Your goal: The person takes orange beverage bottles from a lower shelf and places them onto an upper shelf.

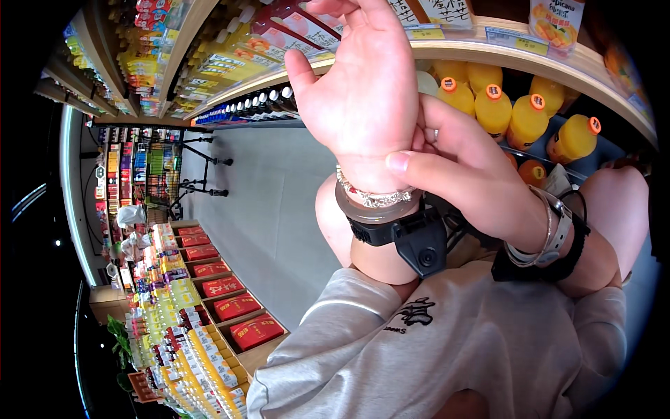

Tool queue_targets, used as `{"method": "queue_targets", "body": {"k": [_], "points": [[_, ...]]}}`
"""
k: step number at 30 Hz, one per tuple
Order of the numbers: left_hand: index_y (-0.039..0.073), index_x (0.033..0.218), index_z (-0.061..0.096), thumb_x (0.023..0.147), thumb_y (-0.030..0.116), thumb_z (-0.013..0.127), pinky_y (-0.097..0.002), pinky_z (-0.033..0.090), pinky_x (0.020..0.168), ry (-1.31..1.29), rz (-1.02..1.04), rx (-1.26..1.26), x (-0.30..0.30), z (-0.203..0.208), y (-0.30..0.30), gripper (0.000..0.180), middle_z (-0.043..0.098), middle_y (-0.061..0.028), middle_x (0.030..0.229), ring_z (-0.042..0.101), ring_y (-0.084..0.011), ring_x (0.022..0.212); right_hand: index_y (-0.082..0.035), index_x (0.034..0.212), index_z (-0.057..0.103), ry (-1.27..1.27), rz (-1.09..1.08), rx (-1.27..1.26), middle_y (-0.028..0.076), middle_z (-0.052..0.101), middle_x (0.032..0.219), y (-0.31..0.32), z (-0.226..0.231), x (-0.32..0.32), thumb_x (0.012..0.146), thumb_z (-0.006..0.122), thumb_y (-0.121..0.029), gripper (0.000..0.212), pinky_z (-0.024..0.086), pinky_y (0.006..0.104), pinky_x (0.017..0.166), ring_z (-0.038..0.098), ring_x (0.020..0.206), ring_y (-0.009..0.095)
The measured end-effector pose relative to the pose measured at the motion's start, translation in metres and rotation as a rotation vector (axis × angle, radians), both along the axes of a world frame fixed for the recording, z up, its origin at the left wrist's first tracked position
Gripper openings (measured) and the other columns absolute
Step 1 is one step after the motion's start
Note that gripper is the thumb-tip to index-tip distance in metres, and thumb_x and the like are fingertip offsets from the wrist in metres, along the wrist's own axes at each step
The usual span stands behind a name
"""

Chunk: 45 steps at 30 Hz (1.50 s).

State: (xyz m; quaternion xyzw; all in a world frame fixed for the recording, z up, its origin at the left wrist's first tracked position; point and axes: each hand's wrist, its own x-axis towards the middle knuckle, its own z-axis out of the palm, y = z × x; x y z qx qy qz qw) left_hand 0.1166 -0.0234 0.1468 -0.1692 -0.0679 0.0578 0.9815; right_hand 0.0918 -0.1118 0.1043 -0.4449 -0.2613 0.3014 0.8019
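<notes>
My left hand (359, 87) is raised in the middle, palm toward me, with the thumb out to the left. Its fingertips run off the top edge, and it holds nothing. My right hand (481, 164) reaches across from the right, its thumb and fingers closed around my left wrist. A silver bracelet (380, 199) and a greyish bangle (380, 211) sit just below that grip. Under them, a black camera (423, 248) is strapped to my left forearm. My right wrist wears a pale watch band (551, 237) and a black strap (537, 269).
Bottles of orange juice (528, 122) with orange caps stand in a low shelf bay to the right. Above them runs a shelf edge (460, 52) with price tags. Grey floor (272, 195) stretches left to a cart (202, 164) and a display with red boxes (237, 307).
</notes>
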Motion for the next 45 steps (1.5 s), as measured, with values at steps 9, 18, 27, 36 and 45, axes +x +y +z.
{"method": "queue_targets", "body": {"k": [9,18,27,36,45], "points": [[-0.005,0.108,0.047,0.092,0.024,0.039,-0.0438,0.037,0.103,-0.005,0.025,0.022,0.001,-0.001,0.007,0.034,0.047,-0.0115,0.092,0.046,-0.0241,0.096,0.001,0.127,0.041,0.034,0.027,0.062,0.000,0.052,0.103,-0.003,0.004,-0.006,0.089,0.055,-0.013,0.042,0.040,0.0207,0.080,0.048,0.092,0.004],[-0.005,0.106,0.046,0.092,0.024,0.040,-0.0438,0.037,0.104,0.013,0.010,0.011,-0.002,-0.003,0.008,0.034,0.047,-0.0116,0.092,0.046,-0.0246,0.097,0.000,0.126,0.041,0.055,0.030,0.077,-0.001,0.052,0.101,-0.001,0.002,-0.006,0.090,0.054,-0.012,0.040,0.041,0.0210,0.080,0.048,0.091,0.004],[-0.005,0.105,0.046,0.092,0.025,0.041,-0.0438,0.036,0.104,-0.011,0.024,0.025,0.004,-0.001,0.011,0.033,0.047,-0.0117,0.092,0.047,-0.0252,0.098,0.000,0.124,0.043,0.002,-0.001,0.042,-0.001,0.051,0.099,0.000,-0.001,-0.005,0.089,0.055,-0.011,0.038,0.041,0.0204,0.079,0.048,0.090,0.004],[-0.005,0.104,0.045,0.091,0.025,0.041,-0.0438,0.036,0.105,-0.016,0.014,0.008,-0.001,0.000,0.011,0.033,0.046,-0.0118,0.091,0.047,-0.0258,0.098,0.002,0.122,0.044,-0.040,0.007,-0.006,0.002,0.056,0.105,0.001,-0.004,-0.002,0.091,0.055,-0.014,0.037,0.043,0.0229,0.083,0.051,0.094,0.006],[-0.006,0.102,0.045,0.091,0.025,0.042,-0.0439,0.036,0.106,-0.039,0.002,0.018,0.004,0.003,0.013,0.033,0.046,-0.0119,0.091,0.047,-0.0263,0.099,0.002,0.111,0.049,-0.142,-0.004,-0.098,0.002,0.058,0.100,-0.003,-0.003,0.004,0.095,0.047,-0.014,0.024,0.043,0.0216,0.079,0.052,0.090,0.005]]}}
